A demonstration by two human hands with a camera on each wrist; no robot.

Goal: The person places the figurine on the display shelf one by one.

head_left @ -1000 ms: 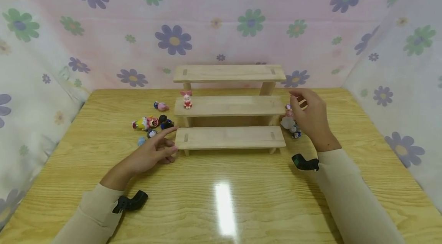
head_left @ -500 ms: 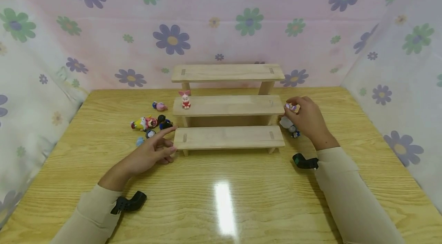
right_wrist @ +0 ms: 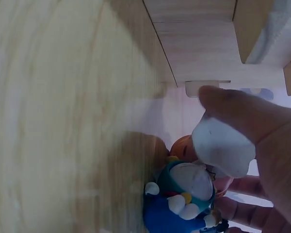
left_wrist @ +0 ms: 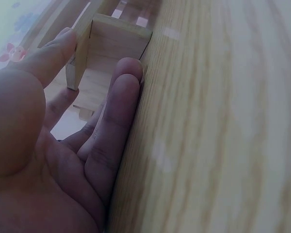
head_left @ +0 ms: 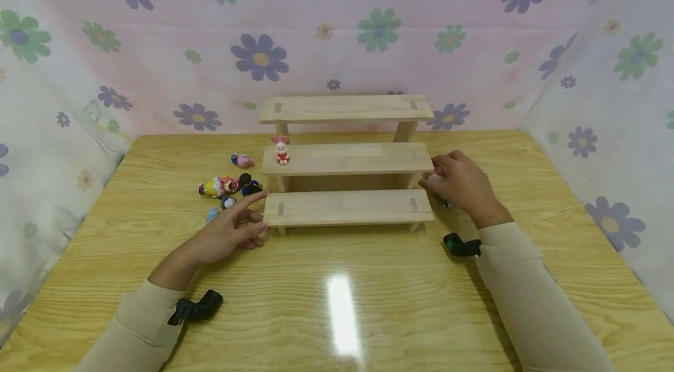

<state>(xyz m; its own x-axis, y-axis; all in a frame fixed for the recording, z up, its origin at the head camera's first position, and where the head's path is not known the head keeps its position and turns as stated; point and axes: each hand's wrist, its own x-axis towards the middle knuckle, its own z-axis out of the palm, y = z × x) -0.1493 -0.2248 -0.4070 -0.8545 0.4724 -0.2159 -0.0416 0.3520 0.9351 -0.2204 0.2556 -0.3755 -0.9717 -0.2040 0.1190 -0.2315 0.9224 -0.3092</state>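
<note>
A three-tier wooden stand (head_left: 347,208) stands on the table. My left hand (head_left: 226,231) is at the left end of its lowest tier, index finger and thumb touching the end corners. In the left wrist view, the thumb and index fingertip lie against the board (left_wrist: 119,34), the other fingers beside the tabletop. My right hand (head_left: 460,185) reaches over small toy figures right of the stand. Its thumb lies along a white rounded piece (right_wrist: 223,145), with fingers beyond. A blue-and-teal figure (right_wrist: 179,194) lies close by; a pink figure (head_left: 439,169) shows beside the fingers. Whether the hand grips one is hidden.
A pink-eared piglet figurine (head_left: 282,151) sits at the left of the middle tier. Several toy figures, including a yellow-and-red one (head_left: 216,186) and a pink one (head_left: 243,159), lie left of the stand. A flowered cloth (head_left: 337,38) hangs behind the table (head_left: 263,296).
My right hand has come down from above the right-hand toys and moved slightly left among them, now covering much of the white piece. The left hand stays at the stand's lowest tier.
</note>
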